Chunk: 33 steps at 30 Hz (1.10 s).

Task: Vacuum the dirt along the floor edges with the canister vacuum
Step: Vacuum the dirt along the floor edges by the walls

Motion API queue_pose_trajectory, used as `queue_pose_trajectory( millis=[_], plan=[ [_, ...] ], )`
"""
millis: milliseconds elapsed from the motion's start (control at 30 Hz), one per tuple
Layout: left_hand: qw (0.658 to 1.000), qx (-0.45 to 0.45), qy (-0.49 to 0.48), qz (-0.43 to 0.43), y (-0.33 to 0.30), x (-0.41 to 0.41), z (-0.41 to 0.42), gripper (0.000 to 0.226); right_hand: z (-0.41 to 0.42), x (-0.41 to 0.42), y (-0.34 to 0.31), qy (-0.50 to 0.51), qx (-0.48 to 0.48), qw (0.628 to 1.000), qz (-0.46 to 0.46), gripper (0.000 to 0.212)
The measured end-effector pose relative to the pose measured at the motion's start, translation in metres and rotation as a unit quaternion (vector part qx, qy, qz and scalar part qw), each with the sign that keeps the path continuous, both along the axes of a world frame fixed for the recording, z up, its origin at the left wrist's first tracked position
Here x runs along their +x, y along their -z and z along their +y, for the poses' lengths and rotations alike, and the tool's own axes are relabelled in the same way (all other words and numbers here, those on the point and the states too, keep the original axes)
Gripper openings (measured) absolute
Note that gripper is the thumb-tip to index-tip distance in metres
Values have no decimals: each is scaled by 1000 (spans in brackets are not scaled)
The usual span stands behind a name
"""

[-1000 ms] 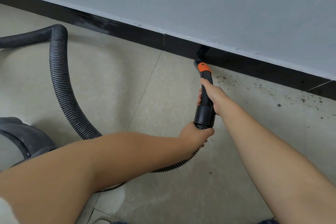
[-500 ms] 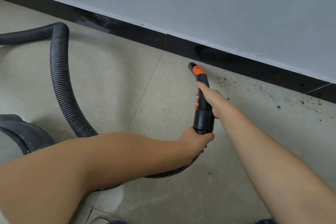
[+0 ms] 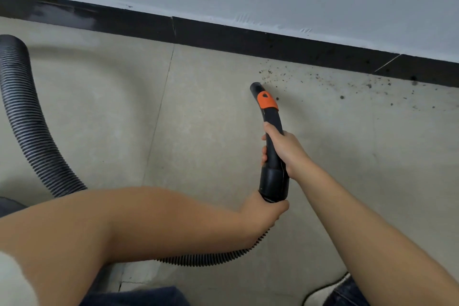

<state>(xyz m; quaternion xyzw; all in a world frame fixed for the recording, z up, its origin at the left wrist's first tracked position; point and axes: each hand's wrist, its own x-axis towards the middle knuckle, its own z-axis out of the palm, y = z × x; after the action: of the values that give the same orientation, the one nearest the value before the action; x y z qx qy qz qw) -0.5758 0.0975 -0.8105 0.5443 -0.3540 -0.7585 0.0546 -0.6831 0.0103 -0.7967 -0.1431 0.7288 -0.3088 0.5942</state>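
The right hand (image 3: 285, 150) is wrapped around the middle of the black vacuum handle (image 3: 273, 146), fingers curled over its left side and thumb along the top. The left hand (image 3: 263, 211) grips the ribbed hose (image 3: 29, 117) just where it enters the handle's wide rear collar, fingers closed round it. The handle curves forward to an orange band (image 3: 266, 100) and ends in an open black nozzle (image 3: 255, 87), which points toward the wall and sits close to the left end of the dirt (image 3: 323, 79); whether the nozzle touches the tile cannot be told from this angle. The dirt is a scatter of dark specks on the beige floor (image 3: 198, 119), spread along the black baseboard (image 3: 223, 35) to the right of the nozzle. The hose runs under the left forearm and loops up at the left edge. A dark rounded shape at the far left edge may be the canister (image 3: 10, 206).
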Motion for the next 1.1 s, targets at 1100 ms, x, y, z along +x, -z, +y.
queue_pose_trajectory(
  millis=[1100],
  plan=[
    [997,-56,19,-51,-3,-3,6,27,14,-6,0,63,-29,997,-25,29]
  ],
)
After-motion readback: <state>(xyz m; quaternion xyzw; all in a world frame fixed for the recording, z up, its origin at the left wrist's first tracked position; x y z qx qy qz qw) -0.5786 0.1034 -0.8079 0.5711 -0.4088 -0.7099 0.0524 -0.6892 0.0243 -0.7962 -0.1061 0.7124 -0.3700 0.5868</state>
